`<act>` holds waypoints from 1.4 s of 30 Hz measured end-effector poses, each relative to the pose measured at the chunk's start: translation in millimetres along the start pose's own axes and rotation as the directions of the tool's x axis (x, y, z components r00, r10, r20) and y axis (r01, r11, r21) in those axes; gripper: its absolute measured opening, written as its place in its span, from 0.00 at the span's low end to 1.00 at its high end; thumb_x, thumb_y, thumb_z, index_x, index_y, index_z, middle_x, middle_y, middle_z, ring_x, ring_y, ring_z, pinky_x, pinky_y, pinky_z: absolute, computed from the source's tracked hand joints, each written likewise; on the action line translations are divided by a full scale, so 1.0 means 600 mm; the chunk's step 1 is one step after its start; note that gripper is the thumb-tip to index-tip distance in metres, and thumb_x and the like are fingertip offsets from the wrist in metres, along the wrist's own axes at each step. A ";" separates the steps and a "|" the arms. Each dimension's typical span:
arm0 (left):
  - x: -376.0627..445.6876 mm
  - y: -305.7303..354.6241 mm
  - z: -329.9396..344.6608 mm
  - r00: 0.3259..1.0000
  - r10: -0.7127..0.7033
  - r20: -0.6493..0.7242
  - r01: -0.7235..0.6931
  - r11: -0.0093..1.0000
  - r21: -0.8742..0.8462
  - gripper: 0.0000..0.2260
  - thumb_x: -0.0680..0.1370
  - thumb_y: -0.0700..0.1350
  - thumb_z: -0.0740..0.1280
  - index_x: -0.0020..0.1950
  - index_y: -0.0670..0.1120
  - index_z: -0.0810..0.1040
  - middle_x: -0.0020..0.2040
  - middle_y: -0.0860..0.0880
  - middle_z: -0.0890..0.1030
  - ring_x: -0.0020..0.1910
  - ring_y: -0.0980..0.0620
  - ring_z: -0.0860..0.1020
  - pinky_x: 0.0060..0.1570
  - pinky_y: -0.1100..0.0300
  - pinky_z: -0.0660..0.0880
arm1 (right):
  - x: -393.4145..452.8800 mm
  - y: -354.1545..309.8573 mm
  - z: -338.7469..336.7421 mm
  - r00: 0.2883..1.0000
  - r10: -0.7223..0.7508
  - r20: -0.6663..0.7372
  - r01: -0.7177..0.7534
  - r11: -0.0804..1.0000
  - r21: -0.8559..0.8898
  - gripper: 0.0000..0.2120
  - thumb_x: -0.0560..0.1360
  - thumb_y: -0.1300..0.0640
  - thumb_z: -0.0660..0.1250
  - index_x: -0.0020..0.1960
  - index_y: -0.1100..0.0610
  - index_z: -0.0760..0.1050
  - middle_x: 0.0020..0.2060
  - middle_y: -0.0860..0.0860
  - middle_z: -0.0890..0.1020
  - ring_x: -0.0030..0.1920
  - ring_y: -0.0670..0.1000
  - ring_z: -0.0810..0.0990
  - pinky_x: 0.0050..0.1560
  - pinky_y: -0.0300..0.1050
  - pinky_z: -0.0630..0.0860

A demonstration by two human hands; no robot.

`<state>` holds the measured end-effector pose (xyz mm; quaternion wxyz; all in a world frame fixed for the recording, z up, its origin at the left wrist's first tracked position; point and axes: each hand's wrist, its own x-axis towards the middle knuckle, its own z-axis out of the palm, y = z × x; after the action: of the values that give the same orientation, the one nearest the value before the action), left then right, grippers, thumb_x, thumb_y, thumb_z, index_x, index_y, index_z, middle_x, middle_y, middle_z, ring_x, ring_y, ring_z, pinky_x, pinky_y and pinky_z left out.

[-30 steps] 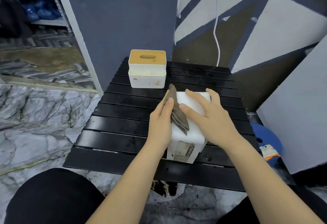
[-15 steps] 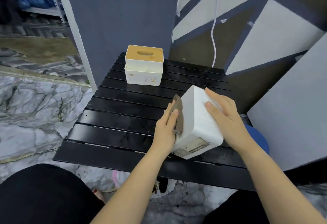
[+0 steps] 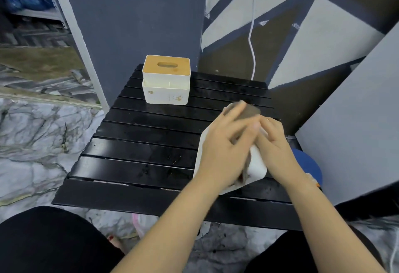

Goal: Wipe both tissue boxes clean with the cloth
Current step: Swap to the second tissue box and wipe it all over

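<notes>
1. Two knees in dark clothing fill the bottom corners of the frame, and your bare forearms rise between them toward centre right.
2. Your left hand [image 3: 224,152] lies flat, fingers straight and spread, pressing the brown cloth [image 3: 248,112] against the white tissue box [image 3: 257,165]. The hand is blurred, so you cannot tell exactly how much cloth sits beneath the palm; one part shows past the fingertips, another strip hangs down the box's right side.
3. Your right hand [image 3: 275,147] grips that same box from the right, fingers curled over its upper edge, touching the left hand's fingers.
4. That box sits tilted at the right of the black slatted table [image 3: 138,156], right of centre frame, mostly hidden by both hands; only its near right corner and a sliver of its left edge show.
5. Just right of your right wrist, a blue round object [image 3: 311,165] peeks out beside the table's edge.
6. At the table's far end, upper centre, the second tissue box [image 3: 166,80] stands upright, white with a tan slotted lid, well apart from your hands.
7. Behind it stands a dark wall panel, with a white cable [image 3: 251,35] hanging down the painted wall at upper right.
</notes>
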<state>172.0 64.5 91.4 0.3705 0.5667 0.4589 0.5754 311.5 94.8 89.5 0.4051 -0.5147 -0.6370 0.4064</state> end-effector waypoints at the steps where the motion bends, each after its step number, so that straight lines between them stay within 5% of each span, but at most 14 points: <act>1: -0.015 -0.004 0.008 0.991 0.133 -0.008 -0.131 0.981 0.142 0.11 0.82 0.48 0.68 0.63 0.52 0.84 0.72 0.58 0.75 0.75 0.60 0.67 0.73 0.60 0.65 | -0.001 0.004 -0.004 1.000 -0.014 0.000 0.014 1.000 -0.004 0.16 0.84 0.54 0.61 0.69 0.41 0.74 0.69 0.51 0.69 0.52 0.22 0.72 0.48 0.20 0.71; 5: -0.066 -0.034 0.013 0.857 0.515 -0.031 -0.476 0.813 0.336 0.08 0.80 0.41 0.71 0.57 0.41 0.86 0.64 0.46 0.82 0.70 0.47 0.75 0.71 0.46 0.71 | -0.006 0.019 -0.015 0.999 -0.039 -0.018 0.039 0.999 0.015 0.19 0.83 0.50 0.63 0.71 0.35 0.72 0.71 0.48 0.68 0.61 0.27 0.72 0.59 0.25 0.71; 8: -0.106 -0.048 0.005 0.776 0.628 -0.054 -0.585 0.749 0.312 0.06 0.78 0.36 0.72 0.53 0.37 0.86 0.60 0.42 0.83 0.62 0.46 0.82 0.66 0.45 0.76 | -0.006 0.031 -0.020 0.999 -0.037 -0.037 0.038 0.999 0.022 0.20 0.79 0.40 0.64 0.71 0.32 0.72 0.71 0.43 0.69 0.71 0.38 0.70 0.74 0.48 0.69; 10: -0.124 -0.056 -0.004 0.820 0.553 -0.148 -0.511 0.823 0.248 0.07 0.78 0.37 0.71 0.52 0.38 0.87 0.61 0.43 0.83 0.60 0.47 0.83 0.61 0.47 0.79 | -0.005 0.033 -0.022 0.998 -0.020 -0.051 0.021 1.000 0.010 0.21 0.77 0.38 0.63 0.70 0.30 0.71 0.70 0.39 0.70 0.71 0.38 0.69 0.74 0.50 0.68; 13: -0.106 -0.057 -0.024 0.942 0.197 -0.270 -0.198 0.980 0.024 0.12 0.80 0.44 0.69 0.62 0.44 0.84 0.65 0.51 0.82 0.65 0.54 0.79 0.64 0.50 0.77 | -0.003 0.033 -0.023 0.999 -0.002 -0.051 0.003 1.000 0.024 0.23 0.76 0.37 0.63 0.71 0.30 0.71 0.71 0.38 0.70 0.69 0.35 0.71 0.70 0.44 0.71; 15: -0.077 -0.056 -0.028 0.997 -0.032 -0.074 0.028 0.998 -0.053 0.19 0.82 0.52 0.66 0.74 0.57 0.74 0.74 0.62 0.72 0.75 0.61 0.68 0.73 0.56 0.67 | -0.003 0.031 -0.021 0.999 0.000 -0.042 0.002 0.999 0.039 0.22 0.76 0.38 0.64 0.70 0.30 0.72 0.71 0.39 0.70 0.69 0.39 0.72 0.69 0.45 0.73; 18: -0.035 -0.064 -0.022 0.986 -0.047 0.159 0.037 0.997 0.065 0.22 0.84 0.57 0.59 0.78 0.65 0.63 0.79 0.68 0.58 0.79 0.68 0.50 0.77 0.61 0.51 | -0.003 0.030 -0.022 0.999 0.014 -0.046 -0.012 0.998 0.064 0.20 0.77 0.40 0.65 0.69 0.30 0.73 0.69 0.39 0.71 0.68 0.38 0.73 0.66 0.42 0.75; 22: 0.003 -0.096 -0.032 0.975 -0.199 0.095 0.197 0.980 0.028 0.18 0.85 0.57 0.60 0.76 0.65 0.68 0.78 0.66 0.63 0.79 0.66 0.55 0.80 0.54 0.52 | -0.009 0.030 -0.024 0.995 0.044 -0.089 -0.035 0.994 0.105 0.17 0.82 0.46 0.64 0.68 0.31 0.73 0.66 0.34 0.70 0.60 0.26 0.73 0.53 0.26 0.73; 26: -0.001 -0.122 -0.050 0.932 -0.361 -0.036 0.358 0.932 -0.058 0.18 0.84 0.53 0.62 0.75 0.57 0.72 0.75 0.59 0.71 0.75 0.59 0.67 0.77 0.51 0.63 | -0.006 0.028 -0.013 0.996 0.039 -0.075 -0.035 0.998 0.057 0.17 0.82 0.46 0.63 0.69 0.31 0.71 0.69 0.38 0.68 0.66 0.36 0.72 0.60 0.35 0.72; 31: -0.090 -0.132 -0.039 0.825 -0.492 -0.278 0.443 0.868 -0.223 0.17 0.83 0.59 0.60 0.70 0.59 0.78 0.65 0.45 0.82 0.60 0.33 0.80 0.56 0.37 0.80 | 0.005 0.010 0.002 0.998 0.061 -0.020 -0.061 0.998 -0.001 0.18 0.82 0.43 0.64 0.70 0.31 0.71 0.70 0.39 0.66 0.63 0.36 0.73 0.52 0.34 0.73; 33: -0.122 -0.115 -0.015 0.746 -0.519 -0.418 0.422 0.853 -0.308 0.18 0.84 0.58 0.59 0.72 0.57 0.76 0.67 0.49 0.80 0.67 0.48 0.78 0.67 0.50 0.76 | 0.008 0.001 0.011 0.997 0.066 -0.026 -0.067 0.997 -0.036 0.17 0.82 0.42 0.64 0.70 0.30 0.71 0.69 0.40 0.65 0.61 0.36 0.73 0.51 0.33 0.72; 36: -0.143 -0.078 0.031 0.619 -0.563 -0.547 0.404 0.826 -0.393 0.21 0.86 0.55 0.55 0.78 0.55 0.68 0.74 0.59 0.72 0.68 0.66 0.72 0.65 0.72 0.68 | 0.009 -0.009 0.030 0.995 0.079 -0.058 -0.086 0.989 -0.120 0.17 0.81 0.39 0.64 0.69 0.29 0.71 0.68 0.41 0.64 0.59 0.40 0.74 0.55 0.40 0.73; 39: -0.133 -0.034 0.056 0.577 -0.597 -0.558 0.390 0.801 -0.454 0.23 0.86 0.57 0.53 0.82 0.56 0.59 0.79 0.56 0.65 0.76 0.57 0.66 0.76 0.56 0.63 | 0.007 -0.020 0.050 0.991 0.084 -0.107 -0.106 0.969 -0.223 0.19 0.81 0.38 0.63 0.71 0.31 0.69 0.70 0.44 0.61 0.54 0.45 0.75 0.53 0.44 0.72; 42: -0.112 -0.010 0.060 0.579 -0.563 -0.590 0.319 0.822 -0.471 0.24 0.86 0.55 0.52 0.83 0.56 0.55 0.81 0.54 0.62 0.78 0.54 0.64 0.77 0.52 0.63 | 0.005 -0.032 0.066 0.986 0.097 -0.136 -0.137 0.937 -0.322 0.21 0.82 0.38 0.61 0.74 0.33 0.67 0.73 0.46 0.57 0.54 0.54 0.75 0.57 0.51 0.74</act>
<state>212.7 6.7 62.5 0.3832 0.1003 0.5945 0.6998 267.9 90.8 94.1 0.3251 -0.6353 -0.6394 0.2863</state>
